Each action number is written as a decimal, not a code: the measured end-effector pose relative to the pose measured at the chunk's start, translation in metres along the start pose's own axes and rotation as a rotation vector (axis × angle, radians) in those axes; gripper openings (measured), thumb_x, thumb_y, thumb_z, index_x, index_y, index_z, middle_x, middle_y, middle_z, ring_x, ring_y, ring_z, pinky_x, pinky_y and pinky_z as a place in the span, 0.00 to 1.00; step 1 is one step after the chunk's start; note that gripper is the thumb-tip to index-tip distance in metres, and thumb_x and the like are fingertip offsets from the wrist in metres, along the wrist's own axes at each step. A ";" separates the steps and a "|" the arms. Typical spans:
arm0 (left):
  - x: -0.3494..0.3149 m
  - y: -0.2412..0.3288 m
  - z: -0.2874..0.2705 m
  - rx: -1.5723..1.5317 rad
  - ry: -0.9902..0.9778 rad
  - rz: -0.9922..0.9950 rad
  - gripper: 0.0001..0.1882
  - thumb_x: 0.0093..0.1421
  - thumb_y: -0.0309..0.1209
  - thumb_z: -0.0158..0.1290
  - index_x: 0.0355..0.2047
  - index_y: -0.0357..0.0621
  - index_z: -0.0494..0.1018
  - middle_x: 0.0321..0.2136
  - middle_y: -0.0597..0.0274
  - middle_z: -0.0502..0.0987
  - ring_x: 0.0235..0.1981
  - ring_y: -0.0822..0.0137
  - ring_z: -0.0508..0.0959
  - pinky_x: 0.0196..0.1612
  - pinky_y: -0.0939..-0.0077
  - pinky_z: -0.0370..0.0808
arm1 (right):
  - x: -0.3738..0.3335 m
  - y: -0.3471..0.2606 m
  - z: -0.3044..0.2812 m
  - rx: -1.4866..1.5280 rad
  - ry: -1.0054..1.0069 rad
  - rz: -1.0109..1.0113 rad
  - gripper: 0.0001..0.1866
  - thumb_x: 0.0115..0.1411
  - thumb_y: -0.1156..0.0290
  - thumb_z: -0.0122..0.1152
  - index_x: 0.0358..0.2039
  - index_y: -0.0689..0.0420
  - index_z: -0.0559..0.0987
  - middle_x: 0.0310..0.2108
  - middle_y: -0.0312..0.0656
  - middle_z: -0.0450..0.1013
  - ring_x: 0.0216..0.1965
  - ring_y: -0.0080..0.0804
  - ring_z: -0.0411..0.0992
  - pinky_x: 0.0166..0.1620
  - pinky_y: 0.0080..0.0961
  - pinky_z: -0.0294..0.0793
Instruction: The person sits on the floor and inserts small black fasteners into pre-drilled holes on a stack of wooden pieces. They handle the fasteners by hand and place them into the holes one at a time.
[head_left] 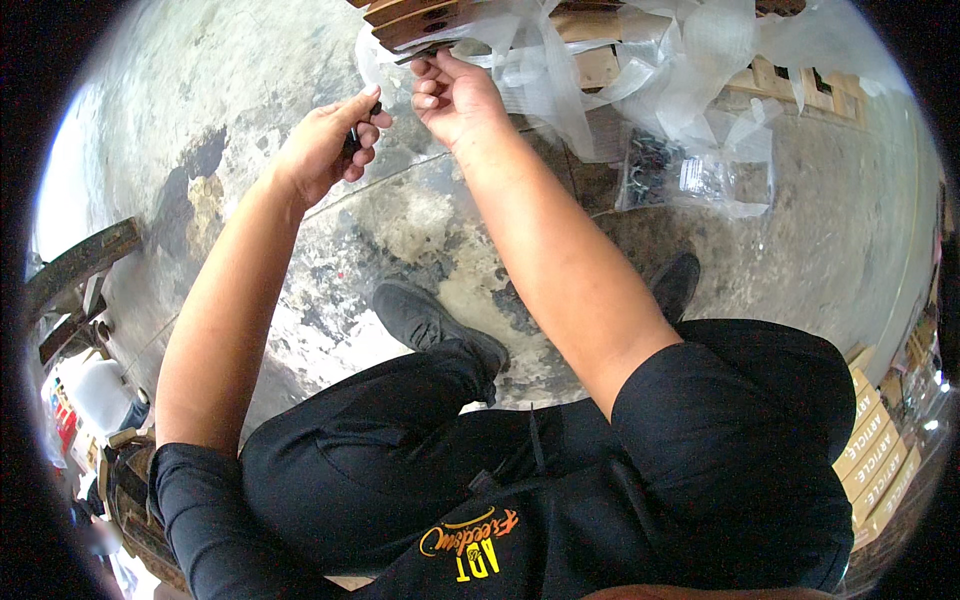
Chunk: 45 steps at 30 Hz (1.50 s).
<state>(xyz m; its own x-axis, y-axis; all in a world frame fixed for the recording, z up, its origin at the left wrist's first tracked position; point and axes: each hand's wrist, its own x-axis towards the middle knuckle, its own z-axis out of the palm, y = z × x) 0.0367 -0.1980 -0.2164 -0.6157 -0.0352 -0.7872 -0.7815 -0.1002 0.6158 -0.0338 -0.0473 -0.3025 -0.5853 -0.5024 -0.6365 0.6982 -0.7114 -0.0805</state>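
Observation:
My left hand (325,145) is raised over the floor with its fingers curled round small black pieces (352,140); their exact kind is too small to tell. To its right, my right hand (457,98) reaches up to the lower edge of a stack of brown wooden slats (410,22). Its thumb and fingers pinch a thin dark piece (425,53) against or just below that edge. Whether this piece is fixed to the wood, I cannot tell. Translucent white wrapping film (545,75) hangs beside the right hand.
A clear plastic bag (700,175) of small dark parts lies on the stained concrete floor (230,90), right of my right forearm. Light wooden pieces (800,90) sit beyond it. A dark curved wooden frame (85,265) stands at left. Stacked cartons (878,460) are at lower right.

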 end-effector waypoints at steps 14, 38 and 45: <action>-0.001 -0.002 0.001 -0.005 0.023 -0.019 0.24 0.66 0.52 0.53 0.36 0.39 0.73 0.18 0.72 0.68 0.15 0.76 0.67 0.14 0.81 0.59 | -0.003 -0.003 0.001 -0.050 0.046 0.057 0.15 0.68 0.60 0.50 0.34 0.59 0.74 0.27 0.43 0.75 0.22 0.28 0.63 0.22 0.24 0.62; 0.016 0.005 0.037 0.096 0.028 0.084 0.22 0.67 0.51 0.51 0.27 0.46 0.70 0.19 0.70 0.68 0.16 0.75 0.68 0.16 0.79 0.62 | -0.047 -0.002 -0.009 -1.200 -0.121 -0.768 0.12 0.53 0.66 0.71 0.34 0.58 0.81 0.30 0.41 0.80 0.27 0.30 0.77 0.32 0.29 0.76; 0.019 0.000 0.043 0.248 0.148 0.051 0.27 0.67 0.54 0.48 0.29 0.41 0.74 0.18 0.69 0.68 0.17 0.74 0.69 0.17 0.77 0.66 | -0.052 -0.002 -0.018 -1.557 -0.011 -0.851 0.11 0.56 0.67 0.68 0.33 0.62 0.81 0.25 0.39 0.79 0.27 0.23 0.76 0.32 0.21 0.73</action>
<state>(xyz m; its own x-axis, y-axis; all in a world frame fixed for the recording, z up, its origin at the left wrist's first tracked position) 0.0205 -0.1558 -0.2301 -0.6475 -0.1802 -0.7405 -0.7621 0.1512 0.6296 0.0027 -0.0102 -0.2830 -0.9580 -0.2853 -0.0303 -0.0670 0.3254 -0.9432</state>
